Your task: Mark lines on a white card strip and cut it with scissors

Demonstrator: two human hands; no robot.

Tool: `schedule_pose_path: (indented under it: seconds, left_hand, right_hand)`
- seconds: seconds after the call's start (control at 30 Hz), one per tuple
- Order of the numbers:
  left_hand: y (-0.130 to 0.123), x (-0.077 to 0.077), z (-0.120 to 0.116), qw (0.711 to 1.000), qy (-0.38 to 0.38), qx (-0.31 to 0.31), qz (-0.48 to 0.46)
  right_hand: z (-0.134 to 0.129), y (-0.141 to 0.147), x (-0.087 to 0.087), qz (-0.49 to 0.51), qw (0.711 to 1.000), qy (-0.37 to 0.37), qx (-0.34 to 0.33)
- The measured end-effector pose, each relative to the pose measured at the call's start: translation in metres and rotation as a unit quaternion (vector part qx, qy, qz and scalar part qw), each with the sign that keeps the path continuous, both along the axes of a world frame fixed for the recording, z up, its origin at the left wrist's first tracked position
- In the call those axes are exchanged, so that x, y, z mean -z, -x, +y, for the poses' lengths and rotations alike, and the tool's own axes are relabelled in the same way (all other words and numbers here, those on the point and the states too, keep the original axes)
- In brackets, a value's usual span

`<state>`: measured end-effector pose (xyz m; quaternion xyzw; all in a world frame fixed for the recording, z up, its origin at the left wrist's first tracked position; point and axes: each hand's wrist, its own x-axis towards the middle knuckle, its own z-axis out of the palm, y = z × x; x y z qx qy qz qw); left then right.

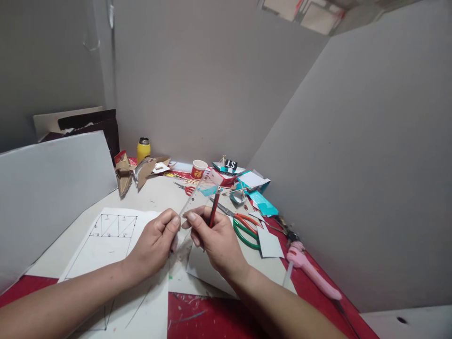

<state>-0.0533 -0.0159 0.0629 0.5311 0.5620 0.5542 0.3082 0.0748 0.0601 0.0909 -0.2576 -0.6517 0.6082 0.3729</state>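
Left hand [153, 242] pinches ruler [192, 200]; right hand [219, 239] closes on pencil [213, 209].
The right fingertips crowd the ruler and could jog it. Left of the ruler, the drawing [113, 249] could drag under the left forearm [88, 289]; right of it, scissors [243, 217] and card [270, 242] could snag the right hand.

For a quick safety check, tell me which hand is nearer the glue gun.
Right. The right hand, holding the pencil, is left of the glue gun; the left hand is farther left, past the right one.
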Motion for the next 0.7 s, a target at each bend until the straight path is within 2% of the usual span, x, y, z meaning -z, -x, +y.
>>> schedule_pose_path:
  seconds: [0.2,0.37,0.53,0.6,0.7]
  left_hand:
    - [0.0,0.008,0.001,0.999,-0.003,-0.046,0.003]
    - [-0.001,0.009,0.003,0.997,-0.001,-0.08,-0.002]
    - [0.019,0.007,0.014,0.988,0.009,-0.145,-0.061]
    - [0.026,0.006,0.017,0.987,0.016,-0.138,-0.083]
    - [0.023,0.005,0.017,0.993,0.033,-0.061,-0.095]
  right_hand:
    - [0.0,0.004,0.005,-0.003,1.0,0.002,0.017]
    - [-0.001,0.006,0.009,-0.009,0.999,-0.004,0.034]
    - [0.004,0.002,0.011,0.008,0.998,0.006,0.058]
    - [0.006,0.0,0.013,-0.003,0.999,0.011,0.046]
    - [0.007,0.0,0.019,-0.045,0.999,0.018,0.007]
